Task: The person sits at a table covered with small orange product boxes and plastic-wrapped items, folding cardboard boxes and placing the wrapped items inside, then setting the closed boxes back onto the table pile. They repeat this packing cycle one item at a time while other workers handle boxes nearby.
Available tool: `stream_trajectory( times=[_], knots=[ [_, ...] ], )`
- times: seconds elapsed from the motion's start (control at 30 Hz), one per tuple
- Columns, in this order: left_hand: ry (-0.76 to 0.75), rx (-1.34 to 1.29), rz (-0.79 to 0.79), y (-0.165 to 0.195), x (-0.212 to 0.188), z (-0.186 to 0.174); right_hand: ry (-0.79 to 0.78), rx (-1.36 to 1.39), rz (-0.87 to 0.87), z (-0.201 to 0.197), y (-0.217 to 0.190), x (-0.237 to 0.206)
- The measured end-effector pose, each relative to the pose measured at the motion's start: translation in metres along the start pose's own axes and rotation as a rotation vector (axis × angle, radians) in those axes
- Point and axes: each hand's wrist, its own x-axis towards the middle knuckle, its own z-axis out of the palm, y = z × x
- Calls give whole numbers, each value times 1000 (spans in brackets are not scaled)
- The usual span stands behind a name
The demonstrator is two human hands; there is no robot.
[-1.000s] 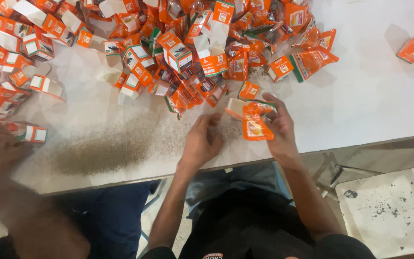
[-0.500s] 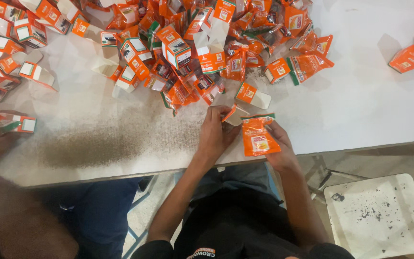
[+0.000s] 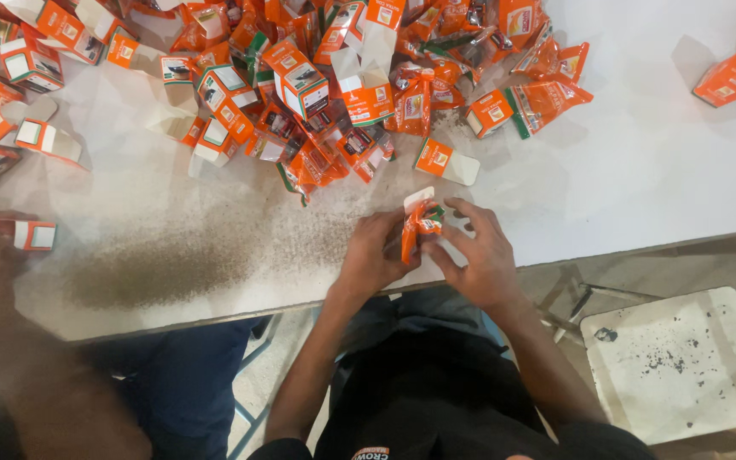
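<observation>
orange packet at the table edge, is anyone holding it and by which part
Yes: both hands grip the orange packet upright, the left hand on its left side, the right hand on its right side and top.

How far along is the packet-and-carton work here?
Early, by the look of it. Done: nothing clearly sorted apart; a few cartons lie off to the right, state unclear. In hand: left hand and right hand both grip one orange packet at the table edge, a small carton just beyond. Left: a big mixed pile of cartons and packets.
</observation>
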Motion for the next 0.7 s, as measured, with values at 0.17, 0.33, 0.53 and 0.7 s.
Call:
stream_trajectory(
  times=[0.17, 0.33, 0.53, 0.7],
  knots=[
    [48, 32, 124, -10, -7, 8, -59, -160, -104, -12, -17, 5],
    [65, 66, 117, -6, -9, 13, -73, -231, -50, 0, -17, 10],
    [108, 59, 124, 3, -9, 16, -283, -225, 145, 4, 5, 18],
    [15, 26, -23, -1, -9, 17, -83, -184, 132, 5, -1, 7]
  ],
)
